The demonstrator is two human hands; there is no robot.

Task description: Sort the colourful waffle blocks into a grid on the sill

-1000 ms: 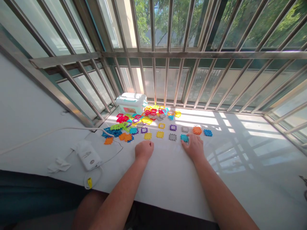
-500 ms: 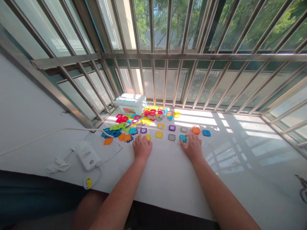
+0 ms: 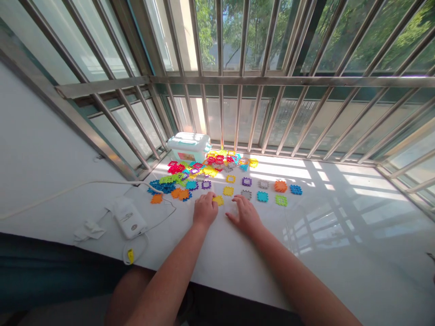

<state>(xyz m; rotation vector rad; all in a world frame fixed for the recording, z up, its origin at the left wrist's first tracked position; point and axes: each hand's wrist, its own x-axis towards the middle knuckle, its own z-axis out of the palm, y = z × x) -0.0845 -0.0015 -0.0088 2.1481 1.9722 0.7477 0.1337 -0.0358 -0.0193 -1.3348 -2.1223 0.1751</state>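
My left hand (image 3: 205, 209) is closed, its fingertips at the left edge of a flat yellow interlocking tile (image 3: 218, 200). Thumb and fingers apart, my right hand (image 3: 245, 216) reaches in from the other side of that tile, holding nothing. Just beyond its fingertips lies a grey frame tile (image 3: 246, 194), partly covered. A cyan tile (image 3: 263, 196) and a light green tile (image 3: 281, 200) continue that row to the right, and another yellow tile (image 3: 228, 191) is farther left. Behind them are a yellow frame tile (image 3: 230, 179), a purple frame tile (image 3: 246, 181) and an orange stack (image 3: 280, 186).
A mixed heap of coloured tiles (image 3: 176, 167) spreads at the back left, before a lidded white box (image 3: 189, 144). A white power bank (image 3: 129, 222) with cables lies at left. Metal window bars (image 3: 222, 117) border the white surface (image 3: 326, 271).
My right hand has left the cyan tile and moved left toward the yellow one, uncovering the light green tile. The yellow tile at my left hand has shifted slightly right. The view has turned a little.
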